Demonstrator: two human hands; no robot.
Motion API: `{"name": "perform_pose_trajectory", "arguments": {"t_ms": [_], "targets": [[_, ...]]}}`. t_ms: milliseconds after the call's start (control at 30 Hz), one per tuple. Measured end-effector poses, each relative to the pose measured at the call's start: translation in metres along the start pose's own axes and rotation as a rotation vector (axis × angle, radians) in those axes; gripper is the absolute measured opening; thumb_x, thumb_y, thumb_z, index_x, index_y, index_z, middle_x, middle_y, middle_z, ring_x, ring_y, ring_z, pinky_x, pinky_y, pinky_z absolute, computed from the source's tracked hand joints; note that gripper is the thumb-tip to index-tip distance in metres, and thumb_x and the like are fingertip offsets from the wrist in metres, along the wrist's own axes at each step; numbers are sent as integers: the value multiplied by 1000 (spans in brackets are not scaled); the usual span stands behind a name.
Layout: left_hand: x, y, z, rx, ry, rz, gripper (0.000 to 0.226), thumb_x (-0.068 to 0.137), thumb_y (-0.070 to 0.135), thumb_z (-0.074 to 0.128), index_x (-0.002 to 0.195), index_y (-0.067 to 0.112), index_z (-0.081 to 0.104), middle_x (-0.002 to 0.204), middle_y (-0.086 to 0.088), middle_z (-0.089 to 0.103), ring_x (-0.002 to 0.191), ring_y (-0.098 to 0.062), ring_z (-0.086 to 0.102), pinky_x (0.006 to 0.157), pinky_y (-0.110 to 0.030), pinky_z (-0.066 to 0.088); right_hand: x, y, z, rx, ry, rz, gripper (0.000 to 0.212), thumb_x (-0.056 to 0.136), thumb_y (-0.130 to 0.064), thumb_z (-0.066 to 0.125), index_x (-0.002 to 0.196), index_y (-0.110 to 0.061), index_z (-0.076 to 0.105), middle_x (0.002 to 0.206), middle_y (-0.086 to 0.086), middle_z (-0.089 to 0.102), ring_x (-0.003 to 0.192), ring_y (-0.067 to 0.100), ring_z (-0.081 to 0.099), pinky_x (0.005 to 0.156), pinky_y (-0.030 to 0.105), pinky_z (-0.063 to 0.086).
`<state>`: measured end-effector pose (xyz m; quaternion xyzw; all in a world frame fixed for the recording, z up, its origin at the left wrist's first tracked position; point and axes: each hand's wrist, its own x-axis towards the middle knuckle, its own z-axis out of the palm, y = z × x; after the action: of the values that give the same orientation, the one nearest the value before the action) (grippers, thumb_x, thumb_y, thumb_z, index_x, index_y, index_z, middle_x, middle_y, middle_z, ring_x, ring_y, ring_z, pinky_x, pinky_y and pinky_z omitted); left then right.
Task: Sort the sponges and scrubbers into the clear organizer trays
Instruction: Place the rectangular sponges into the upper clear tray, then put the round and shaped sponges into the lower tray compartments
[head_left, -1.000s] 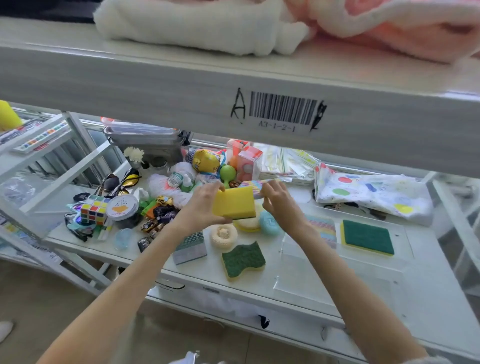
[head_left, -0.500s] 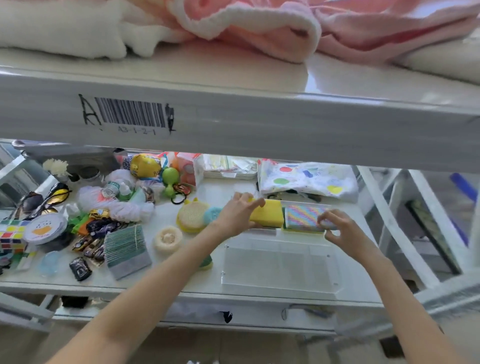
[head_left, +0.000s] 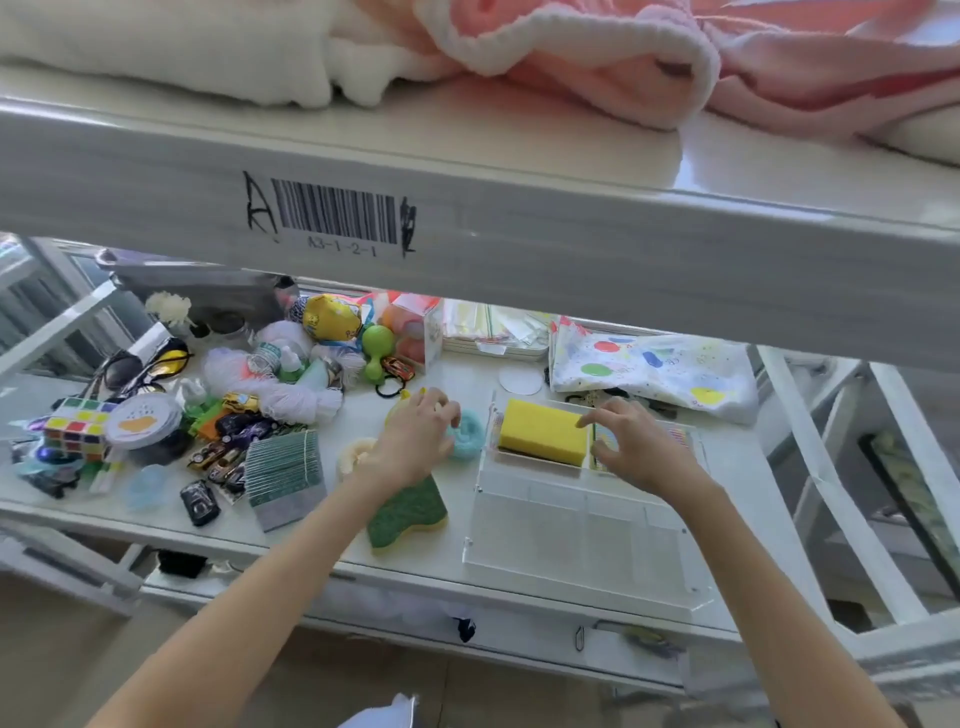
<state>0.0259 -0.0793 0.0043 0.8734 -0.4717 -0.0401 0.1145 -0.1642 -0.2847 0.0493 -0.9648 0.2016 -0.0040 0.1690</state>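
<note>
While both spread, empty: left hand (head_left: 415, 441), right hand (head_left: 636, 449); one yellow sponge (head_left: 543, 431) in one clear organizer tray (head_left: 571, 535).

Left hand (head_left: 415, 441) lowered, right hand (head_left: 636, 447) spread, empty

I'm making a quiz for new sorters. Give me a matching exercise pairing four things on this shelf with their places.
Things:
1. yellow sponge
2. green scrub sponge
3. teal scrubber
4. right hand

Places:
A. on the shelf, near the front edge
B. over the striped sponge in the organizer's right compartment
C. in the clear organizer's back-left compartment
D. at the left hand's fingertips

Pairs: 1-C, 2-A, 3-D, 4-B
</note>
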Motion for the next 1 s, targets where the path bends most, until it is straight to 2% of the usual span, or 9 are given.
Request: {"name": "perform_pose_trajectory", "arguments": {"t_ms": [100, 200, 267, 367, 433, 533, 667, 800, 1000], "targets": [[-18, -43, -3, 72, -150, -151, 28, 87, 17, 55, 113, 10, 50, 124, -14, 47, 115, -32, 44, 92, -42, 46, 20, -58, 23, 34, -35, -162, 30, 89, -18, 55, 119, -19, 57, 122, 8, 53, 116, 25, 47, 98, 35, 37], [-30, -74, 1, 171, -314, -206, 42, 85, 18, 56, 124, 10, 43, 130, -17, 43, 119, -34, 42, 92, -37, 41, 33, -112, 60, 16, -138, -322, 38, 84, -16, 58, 122, -15, 54, 121, 12, 53, 114, 28, 47, 99, 40, 41], [-33, -85, 4, 180, -397, -220, 56, 82, 20, 63, 132, 12, 38, 134, -17, 41, 125, -33, 39, 98, -38, 38, 40, -138, 90, -41, -245, -374, 44, 81, -15, 61, 124, -12, 51, 124, 14, 51, 114, 31, 47, 97, 42, 42], [-34, -92, 11, 193, -504, -231, 82, 74, 19, 75, 140, 20, 27, 142, -15, 35, 133, -32, 34, 109, -45, 28, 46, -154, 131, -149, -403, -359, 58, 74, -13, 69, 125, -10, 42, 124, 18, 48, 115, 34, 45, 97, 42, 42], [-32, -94, 19, 178, -491, -213, 88, 71, 19, 77, 141, 26, 25, 146, -13, 32, 136, -32, 32, 110, -48, 25, 48, -153, 147, -149, -441, -325, 62, 72, -8, 68, 126, -10, 35, 122, 18, 48, 117, 35, 43, 100, 42, 38], [-31, -95, 27, 149, -423, -158, 76, 72, 25, 72, 135, 29, 30, 138, -8, 41, 130, -30, 41, 104, -46, 31, 48, -151, 150, -134, -399, -314, 61, 73, -8, 67, 125, -14, 36, 118, 18, 50, 115, 35, 44, 99, 46, 37], [-31, -94, 21, 95, -307, -137, 66, 73, 30, 70, 130, 29, 38, 124, -9, 48, 118, -30, 47, 100, -42, 34, 37, -149, 136, -79, -291, -357, 65, 73, -16, 70, 129, -17, 37, 116, 15, 49, 109, 32, 42, 90, 44, 44], [-35, -78, -10, -61, -190, -97, 67, 70, 38, 76, 128, 31, 42, 123, -9, 47, 117, -28, 42, 100, -42, 39, 11, -132, 95, 38, -168, -341, 61, 75, -21, 69, 128, -22, 40, 123, 8, 45, 115, 24, 40, 94, 41, 48], [-51, 0, -18, -248, -246, 91, 66, 69, 41, 78, 127, 31, 49, 134, -5, 41, 125, -23, 35, 107, -40, 37, -51, -48, 42, 77, -121, -182, 56, 77, -24, 70, 125, -29, 43, 125, -3, 39, 115, 12, 39, 97, 30, 49]]}}
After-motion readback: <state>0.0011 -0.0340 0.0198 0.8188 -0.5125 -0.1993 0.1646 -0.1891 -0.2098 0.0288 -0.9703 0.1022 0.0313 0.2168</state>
